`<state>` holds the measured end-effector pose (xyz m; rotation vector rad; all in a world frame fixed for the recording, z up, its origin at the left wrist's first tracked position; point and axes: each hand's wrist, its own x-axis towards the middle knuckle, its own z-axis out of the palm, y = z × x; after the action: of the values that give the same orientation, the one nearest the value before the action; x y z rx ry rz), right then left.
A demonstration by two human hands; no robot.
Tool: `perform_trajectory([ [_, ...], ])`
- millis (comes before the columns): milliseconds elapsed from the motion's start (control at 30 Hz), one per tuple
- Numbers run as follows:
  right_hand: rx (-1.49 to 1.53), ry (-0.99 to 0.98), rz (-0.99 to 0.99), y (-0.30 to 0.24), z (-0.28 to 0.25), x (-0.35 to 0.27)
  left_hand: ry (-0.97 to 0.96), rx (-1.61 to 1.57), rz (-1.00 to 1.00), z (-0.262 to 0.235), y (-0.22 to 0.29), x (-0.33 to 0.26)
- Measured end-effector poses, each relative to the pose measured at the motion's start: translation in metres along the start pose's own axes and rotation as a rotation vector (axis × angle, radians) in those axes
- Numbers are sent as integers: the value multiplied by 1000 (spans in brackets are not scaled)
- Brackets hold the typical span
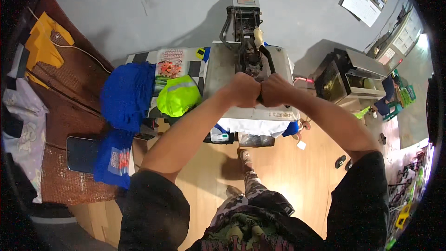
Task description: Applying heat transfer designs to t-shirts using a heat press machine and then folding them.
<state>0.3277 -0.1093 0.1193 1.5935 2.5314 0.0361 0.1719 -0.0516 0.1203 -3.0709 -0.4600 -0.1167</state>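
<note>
Hands meet at the middle of the head view, fists side by side and touching. The left hand (242,90) and the right hand (275,90) are both closed tight around the black handle (268,58) of a heat press (248,42), fingers fully curled, the grip end hidden inside the fists. The handle is seen curving up from the fists to the press's upright mechanism, which is topped by a small grey control box (246,0) with a red lit display. Under the hands the press's flat grey upper plate (218,72) is lowered over a white cloth (251,125), whose edge hangs out at the near side.

To the left of the press, a neon yellow-green garment (179,95) with a grey stripe is laid just beside the plate, and blue cloth (126,95) is heaped next to it (more blue pieces lie lower down, near a dark phone (81,153)). A grey box-shaped machine (350,76) stands to the right, well apart from the hands. A pale wooden floor (288,172) is seen below, with the person's patterned trousers (253,193) and one foot on it.
</note>
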Motion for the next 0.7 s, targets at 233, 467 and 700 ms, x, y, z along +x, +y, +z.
perform_trajectory([
  [233, -147, -204, 49, 0, 23, 10, 92, -5, 33, 42, -12, 5],
  [467, -101, -128, 136, -15, 51, 2, 147, 95, 37, 80, 3, -6],
  [700, -89, 32, 167, -10, 66, 2, 266, 135, 23, 104, -1, 2],
])
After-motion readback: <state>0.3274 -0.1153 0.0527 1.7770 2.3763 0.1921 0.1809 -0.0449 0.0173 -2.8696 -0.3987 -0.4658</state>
